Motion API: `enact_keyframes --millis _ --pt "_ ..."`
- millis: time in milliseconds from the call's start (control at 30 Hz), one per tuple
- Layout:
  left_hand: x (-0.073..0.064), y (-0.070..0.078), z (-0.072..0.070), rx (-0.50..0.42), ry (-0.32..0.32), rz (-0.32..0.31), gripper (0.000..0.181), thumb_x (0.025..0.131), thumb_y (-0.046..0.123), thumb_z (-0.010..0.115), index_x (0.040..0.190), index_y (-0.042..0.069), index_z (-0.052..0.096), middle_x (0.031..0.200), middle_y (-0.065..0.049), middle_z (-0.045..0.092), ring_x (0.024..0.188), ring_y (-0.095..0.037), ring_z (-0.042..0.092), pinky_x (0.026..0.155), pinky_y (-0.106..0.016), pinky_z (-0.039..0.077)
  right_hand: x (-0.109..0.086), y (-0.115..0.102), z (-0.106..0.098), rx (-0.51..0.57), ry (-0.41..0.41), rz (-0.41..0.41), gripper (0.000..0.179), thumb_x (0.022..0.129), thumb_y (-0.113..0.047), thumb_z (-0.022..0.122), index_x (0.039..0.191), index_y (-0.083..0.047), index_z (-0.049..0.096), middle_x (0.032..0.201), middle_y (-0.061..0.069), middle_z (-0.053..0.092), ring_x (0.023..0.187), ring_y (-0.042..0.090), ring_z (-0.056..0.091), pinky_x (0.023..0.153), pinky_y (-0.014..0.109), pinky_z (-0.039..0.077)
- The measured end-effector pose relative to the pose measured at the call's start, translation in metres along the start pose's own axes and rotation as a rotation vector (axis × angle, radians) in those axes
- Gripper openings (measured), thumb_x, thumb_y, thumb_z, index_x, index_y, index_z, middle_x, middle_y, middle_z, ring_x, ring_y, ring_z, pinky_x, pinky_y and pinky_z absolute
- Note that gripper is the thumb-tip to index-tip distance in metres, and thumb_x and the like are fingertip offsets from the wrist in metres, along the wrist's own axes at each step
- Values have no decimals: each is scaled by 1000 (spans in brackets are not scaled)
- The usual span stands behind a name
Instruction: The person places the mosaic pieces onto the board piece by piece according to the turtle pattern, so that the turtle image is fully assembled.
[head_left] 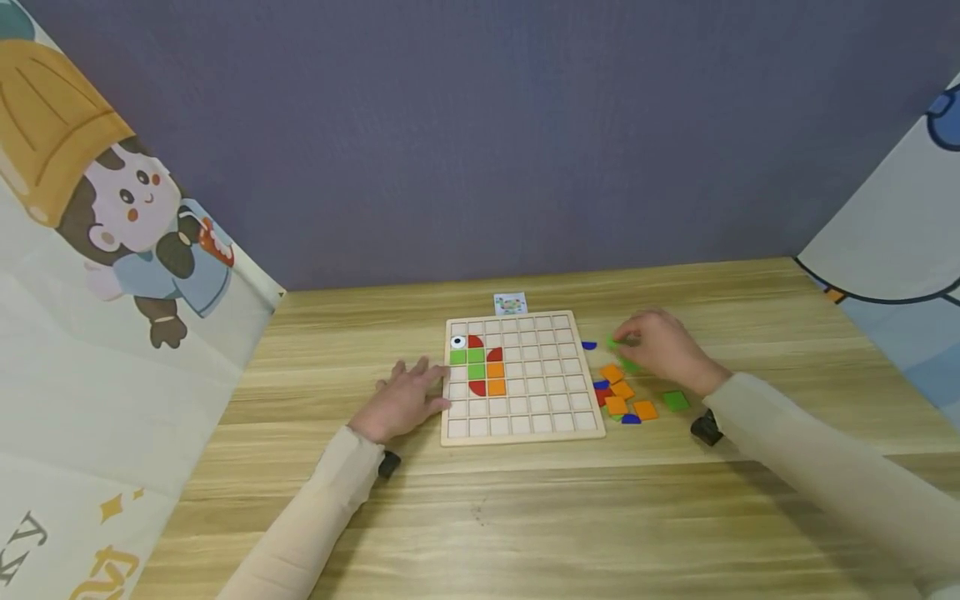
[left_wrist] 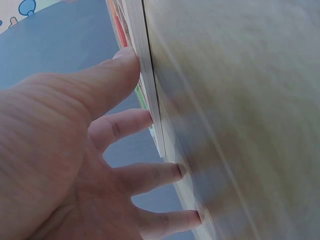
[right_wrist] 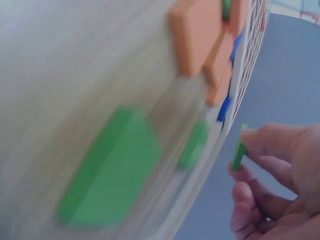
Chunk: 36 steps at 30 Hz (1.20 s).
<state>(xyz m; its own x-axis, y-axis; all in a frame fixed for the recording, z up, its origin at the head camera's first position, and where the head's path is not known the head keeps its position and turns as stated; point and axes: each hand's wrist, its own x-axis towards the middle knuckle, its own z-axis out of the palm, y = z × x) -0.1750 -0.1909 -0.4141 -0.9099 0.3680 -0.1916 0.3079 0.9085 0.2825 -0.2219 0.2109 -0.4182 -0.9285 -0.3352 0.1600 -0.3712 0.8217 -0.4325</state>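
A wooden grid board [head_left: 551, 408] lies on the table, with red, green and orange tiles and an eye tile [head_left: 458, 342] set in its left cells. My left hand [head_left: 405, 398] rests at the board's left edge, fingers spread, thumb and forefinger touching the rim. Right of the board, my right hand [head_left: 663, 346] pinches a green tile [right_wrist: 239, 152] between thumb and fingers, raised above the table. Below that hand are a loose green tile [right_wrist: 112, 170] and a smaller-looking green one [right_wrist: 194, 145]. Orange tiles [head_left: 645, 410] lie heaped between the hand and the board.
A small picture card [head_left: 511, 303] lies against the board's far edge. Blue half-round pieces [head_left: 632, 419] and a red piece [head_left: 602, 397] are among the heap, close to the board's right side. A dark partition [head_left: 525, 150] stands behind the table [head_left: 480, 517].
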Motion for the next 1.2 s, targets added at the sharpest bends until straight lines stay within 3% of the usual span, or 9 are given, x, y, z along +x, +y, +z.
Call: enact_keyframes --millis 200,433,500,633,767,1033,1200 --pt "0 0 -1 -2 2 6 59 91 44 57 144 21 41 152 -20 22 130 -57 19 94 -75 20 12 -19 8 43 -9 -119 14 82 -11 74 95 -7 75 97 6 71 87 25 63 101 54 33" --pt "0 0 -1 -8 3 8 59 91 44 57 144 22 41 151 -20 22 129 -57 19 94 -75 20 27 -46 20 85 -51 -192 12 82 -10 75 94 -12 75 99 1 68 95 23 59 100 50 37" --pt "-1 -1 -1 -13 5 7 59 91 44 58 143 22 41 151 -20 23 129 -58 19 94 -75 20 34 -54 25 92 -71 -225 12 81 -9 75 93 -12 75 96 -1 68 93 21 60 105 49 33" --pt "-1 -1 -1 -17 7 7 58 91 44 58 143 22 41 151 -20 23 129 -58 19 94 -76 20 47 -67 36 137 -114 -250 10 81 -9 75 91 -11 76 92 -4 68 90 17 60 110 43 26" --pt "0 -1 0 -13 5 5 59 91 44 58 143 22 41 151 -20 23 129 -58 19 94 -75 20 58 -79 45 156 -149 -278 9 82 -7 74 91 -9 76 90 -4 67 89 16 59 109 41 29" --pt "1 1 -1 -17 3 -7 60 91 44 58 144 22 41 152 -19 21 131 -56 17 95 -75 19 67 -92 54 160 -187 -312 11 80 -4 75 90 -6 76 89 -1 68 85 15 62 112 42 21" --pt "1 0 -1 -16 2 -5 60 91 44 58 144 22 41 151 -20 22 131 -56 18 94 -75 19 69 -96 57 156 -194 -296 10 81 -4 74 91 -5 76 88 0 67 85 15 59 94 39 45"
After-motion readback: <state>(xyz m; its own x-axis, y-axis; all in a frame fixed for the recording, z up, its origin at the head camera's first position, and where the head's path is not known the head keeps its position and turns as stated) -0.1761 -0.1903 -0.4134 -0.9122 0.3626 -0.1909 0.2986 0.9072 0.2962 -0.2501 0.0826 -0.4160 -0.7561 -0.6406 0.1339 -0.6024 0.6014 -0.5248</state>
